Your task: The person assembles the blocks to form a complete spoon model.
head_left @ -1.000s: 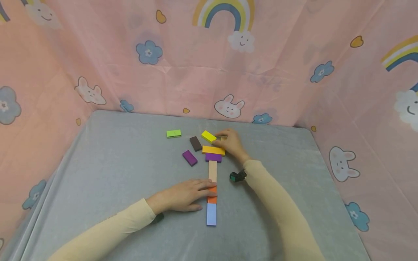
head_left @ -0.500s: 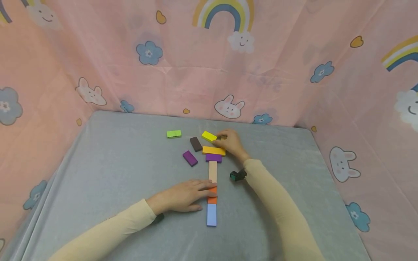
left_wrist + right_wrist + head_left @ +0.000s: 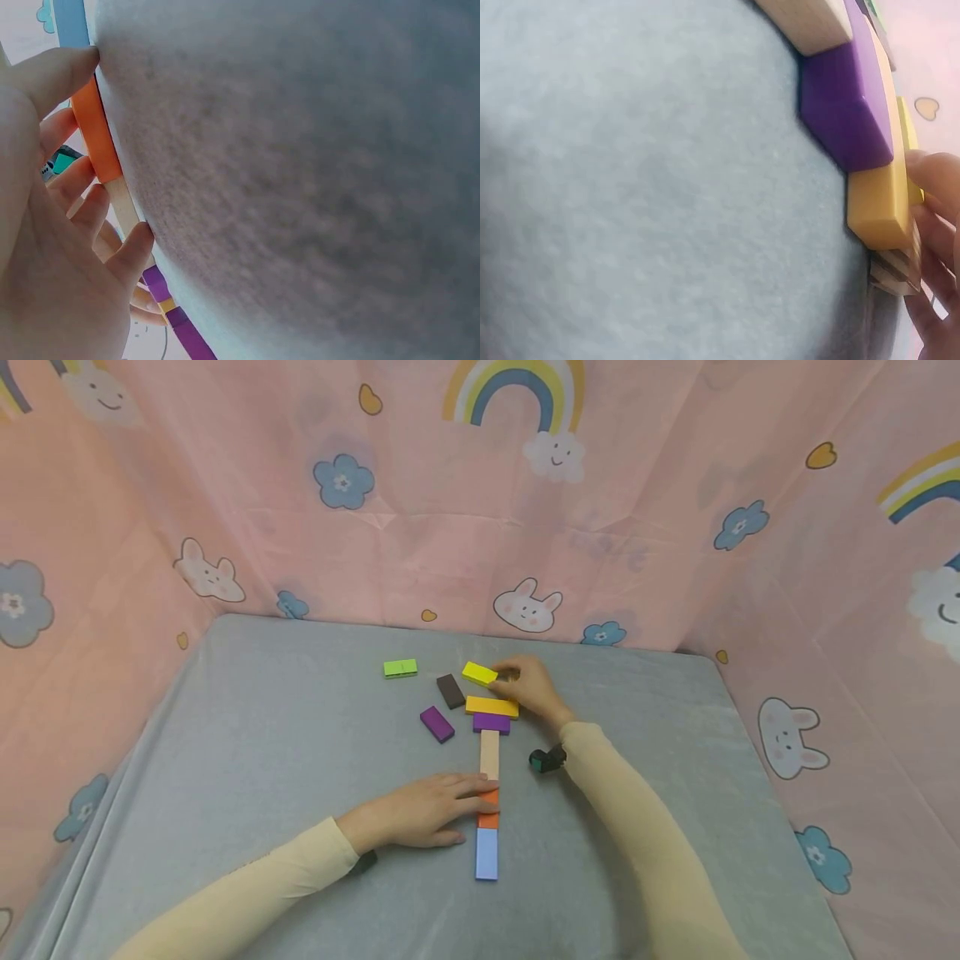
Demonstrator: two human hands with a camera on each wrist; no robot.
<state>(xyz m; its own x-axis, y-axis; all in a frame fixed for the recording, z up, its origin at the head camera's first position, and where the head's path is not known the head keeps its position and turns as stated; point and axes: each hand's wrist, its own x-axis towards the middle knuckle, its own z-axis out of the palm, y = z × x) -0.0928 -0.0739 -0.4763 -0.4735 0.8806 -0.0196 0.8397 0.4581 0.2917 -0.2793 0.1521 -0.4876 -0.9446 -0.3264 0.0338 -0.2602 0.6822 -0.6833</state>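
In the head view my left hand lies palm down, its fingers extended over the orange block and the near end of the beige block. A light blue block continues the row nearest me. Across the far end lie a purple block and an orange-yellow block. Beyond them my right hand curls its fingers about a striped wooden block, mostly hidden by the hand in the head view. Its fingertips are right at the end of a bright yellow block.
Left of the row lie a dark brown block, a second purple block and a lime-green block. Grey cloth covers the table. Pink printed curtains rise along the back and sides.
The bright yellow block has turned slightly, beside the right hand's fingertips. The right wrist has shifted slightly away from me. The left hand and the row of blocks have stayed put.
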